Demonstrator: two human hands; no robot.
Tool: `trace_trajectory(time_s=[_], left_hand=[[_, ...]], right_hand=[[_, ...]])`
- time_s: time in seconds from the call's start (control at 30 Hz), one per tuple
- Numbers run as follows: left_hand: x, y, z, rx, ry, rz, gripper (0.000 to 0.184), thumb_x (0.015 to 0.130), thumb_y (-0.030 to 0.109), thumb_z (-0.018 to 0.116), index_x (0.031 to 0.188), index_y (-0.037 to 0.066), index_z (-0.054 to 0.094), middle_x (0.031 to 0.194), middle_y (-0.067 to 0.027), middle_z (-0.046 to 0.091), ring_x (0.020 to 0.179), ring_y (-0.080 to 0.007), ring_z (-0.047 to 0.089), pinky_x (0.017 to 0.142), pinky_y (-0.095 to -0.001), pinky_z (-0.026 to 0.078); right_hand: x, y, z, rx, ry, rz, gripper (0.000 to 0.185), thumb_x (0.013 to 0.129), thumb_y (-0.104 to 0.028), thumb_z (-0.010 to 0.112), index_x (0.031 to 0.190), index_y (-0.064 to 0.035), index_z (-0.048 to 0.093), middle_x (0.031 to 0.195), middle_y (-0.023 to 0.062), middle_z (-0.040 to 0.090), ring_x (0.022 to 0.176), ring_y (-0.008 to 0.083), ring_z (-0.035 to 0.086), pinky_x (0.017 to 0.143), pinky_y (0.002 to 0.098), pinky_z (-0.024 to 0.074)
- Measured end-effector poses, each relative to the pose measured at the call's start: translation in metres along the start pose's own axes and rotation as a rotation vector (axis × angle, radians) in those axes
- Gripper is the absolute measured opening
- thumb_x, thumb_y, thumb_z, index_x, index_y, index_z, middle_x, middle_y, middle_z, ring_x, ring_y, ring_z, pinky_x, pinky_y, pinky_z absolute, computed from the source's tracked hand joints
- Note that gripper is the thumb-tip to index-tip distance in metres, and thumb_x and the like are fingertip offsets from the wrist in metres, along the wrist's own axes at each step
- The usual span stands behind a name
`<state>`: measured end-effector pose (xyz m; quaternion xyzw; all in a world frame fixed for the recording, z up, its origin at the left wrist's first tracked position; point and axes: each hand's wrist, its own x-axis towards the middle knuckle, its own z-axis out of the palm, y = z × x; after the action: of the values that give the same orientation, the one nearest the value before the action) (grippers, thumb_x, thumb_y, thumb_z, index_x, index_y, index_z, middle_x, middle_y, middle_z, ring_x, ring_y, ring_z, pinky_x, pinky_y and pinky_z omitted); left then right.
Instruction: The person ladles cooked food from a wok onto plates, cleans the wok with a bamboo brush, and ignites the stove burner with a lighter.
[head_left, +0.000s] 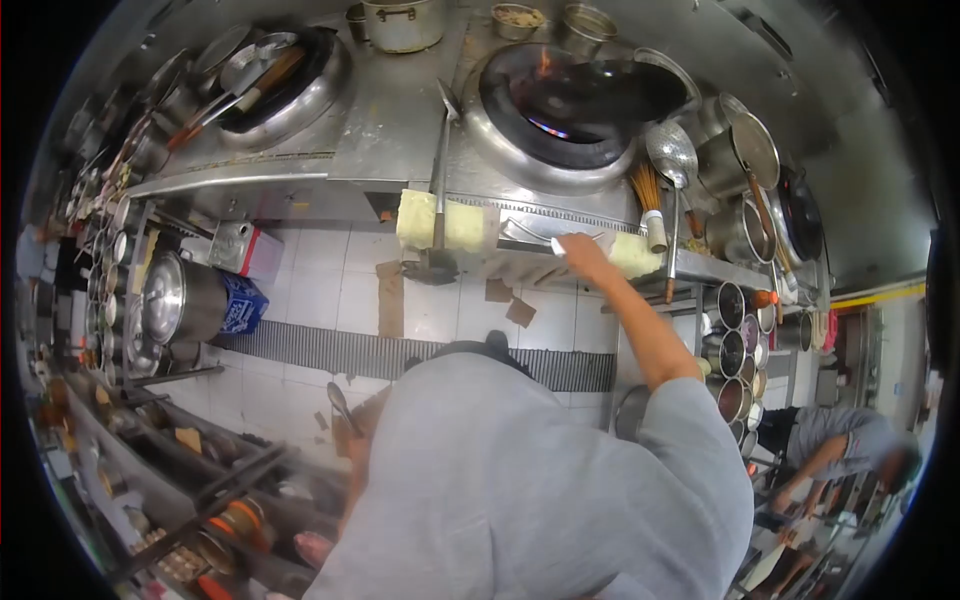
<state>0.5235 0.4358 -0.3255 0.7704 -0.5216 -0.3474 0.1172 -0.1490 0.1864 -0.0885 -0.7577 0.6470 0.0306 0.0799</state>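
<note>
My right hand (585, 256) reaches to the stove's front edge, its fingers closed at a small white item (557, 246) that is too small to name. A folded pale yellow cloth (636, 255) lies just right of it. Low at the left, partly hidden by my body, my left hand (358, 450) is at the handle of a metal ladle (341, 400), whose bowl points up. Ahead, a dark wok (610, 92) sits over the round burner (555, 165), with a small flame (545, 62) showing.
A perforated strainer (671, 152) and a bamboo brush (648, 200) stand right of the burner. Another wok (290, 100) is at the left. A large pot (180, 298) stands on the left side. At the lower right a co-worker (840, 445) bends over a counter.
</note>
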Motion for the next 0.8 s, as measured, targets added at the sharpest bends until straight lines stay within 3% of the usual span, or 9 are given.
trace_trajectory(time_s=[0.03, 0.17, 0.27, 0.37, 0.5, 0.57, 0.6, 0.67, 0.8], left_hand=[[-0.006, -0.004, 0.0, -0.008, 0.002, -0.002, 0.02, 0.082, 0.018, 0.059, 0.087, -0.002, 0.057, 0.071, -0.0156, 0.061, 0.061, -0.0263, 0.061, 0.055, -0.0389, 0.049], [0.001, -0.03, 0.005, -0.018, 0.054, 0.157, 0.017, 0.081, 0.015, 0.06, 0.083, -0.001, 0.055, 0.068, -0.0144, 0.061, 0.057, -0.0243, 0.06, 0.052, -0.0373, 0.048], [0.051, -0.053, 0.015, -0.073, 0.251, 0.672, 0.015, 0.081, 0.014, 0.06, 0.081, 0.0, 0.054, 0.066, -0.0135, 0.06, 0.055, -0.0228, 0.059, 0.05, -0.036, 0.048], [0.055, 0.04, -0.02, -0.577, 0.111, -0.196, 0.011, 0.08, 0.008, 0.058, 0.081, 0.004, 0.048, 0.06, -0.0078, 0.054, 0.046, -0.0174, 0.053, 0.041, -0.0317, 0.045], [0.088, 0.197, -0.088, -0.594, -0.057, -0.013, 0.017, 0.08, 0.007, 0.059, 0.088, 0.006, 0.045, 0.058, -0.0042, 0.051, 0.043, -0.0133, 0.049, 0.037, -0.0278, 0.038], [0.109, 0.265, -0.099, -0.553, -0.089, 0.183, 0.015, 0.081, 0.008, 0.059, 0.089, 0.005, 0.047, 0.059, -0.0039, 0.052, 0.043, -0.0131, 0.05, 0.038, -0.0262, 0.038], [0.09, 0.333, -0.122, -0.647, -0.206, 0.201, 0.016, 0.082, 0.011, 0.061, 0.092, 0.004, 0.05, 0.062, -0.0037, 0.054, 0.047, -0.0118, 0.051, 0.041, -0.0249, 0.04], [0.091, 0.409, -0.121, -0.603, -0.271, 0.379, 0.026, 0.083, 0.022, 0.067, 0.095, 0.003, 0.053, 0.068, -0.0026, 0.056, 0.053, -0.0094, 0.051, 0.046, -0.0236, 0.042], [0.071, 0.526, -0.106, -0.764, -0.464, 0.432, 0.042, 0.083, 0.029, 0.07, 0.109, 0.0, 0.054, 0.086, -0.0054, 0.062, 0.064, -0.0122, 0.062, 0.052, -0.0243, 0.047]], right_hand=[[-0.005, -0.014, 0.01, 0.07, 0.36, -0.119, 0.039, 0.083, -0.01, 0.049, 0.121, 0.001, 0.048, 0.113, 0.0194, 0.06, 0.103, 0.038, 0.056, 0.095, 0.0504, 0.0396], [0.023, -0.033, -0.001, 0.096, -0.017, 0.107, 0.037, 0.085, -0.015, 0.048, 0.118, 0.0008, 0.048, 0.116, 0.0289, 0.055, 0.112, 0.0406, 0.053, 0.096, 0.0512, 0.0384], [0.055, -0.052, -0.023, 0.233, -0.238, 0.336, 0.038, 0.092, -0.027, 0.047, 0.119, -0.0001, 0.049, 0.115, 0.0241, 0.057, 0.11, 0.0397, 0.054, 0.097, 0.0512, 0.0406], [0.083, -0.053, 0.004, 0.289, -0.198, 0.305, 0.043, 0.094, -0.035, 0.044, 0.124, -0.0036, 0.048, 0.122, 0.0266, 0.053, 0.114, 0.0408, 0.052, 0.095, 0.0516, 0.0422], [0.1, -0.04, 0.009, 0.516, 0.142, 0.402, 0.049, 0.095, -0.04, 0.044, 0.13, -0.0053, 0.046, 0.128, 0.0234, 0.052, 0.116, 0.0372, 0.052, 0.094, 0.0502, 0.044], [0.07, -0.066, -0.059, 1.592, 0.246, 0.489, 0.051, 0.099, -0.04, 0.039, 0.134, -0.0039, 0.043, 0.132, 0.0178, 0.051, 0.119, 0.0332, 0.051, 0.094, 0.0508, 0.0441], [0.057, -0.076, -0.078, 1.593, 0.237, 0.482, 0.051, 0.099, -0.04, 0.039, 0.134, -0.0039, 0.043, 0.132, 0.0178, 0.051, 0.119, 0.0332, 0.051, 0.094, 0.0508, 0.0441], [0.038, -0.098, -0.106, 2.14, 0.151, 0.291, 0.049, 0.102, -0.036, 0.033, 0.132, 0.0001, 0.044, 0.131, 0.013, 0.052, 0.121, 0.0308, 0.049, 0.097, 0.0514, 0.0436], [0.018, -0.142, -0.13, 2.286, 0.003, 0.192, 0.046, 0.103, -0.032, 0.032, 0.129, 0.0034, 0.045, 0.129, 0.0169, 0.052, 0.119, 0.0312, 0.051, 0.098, 0.048, 0.0468]])
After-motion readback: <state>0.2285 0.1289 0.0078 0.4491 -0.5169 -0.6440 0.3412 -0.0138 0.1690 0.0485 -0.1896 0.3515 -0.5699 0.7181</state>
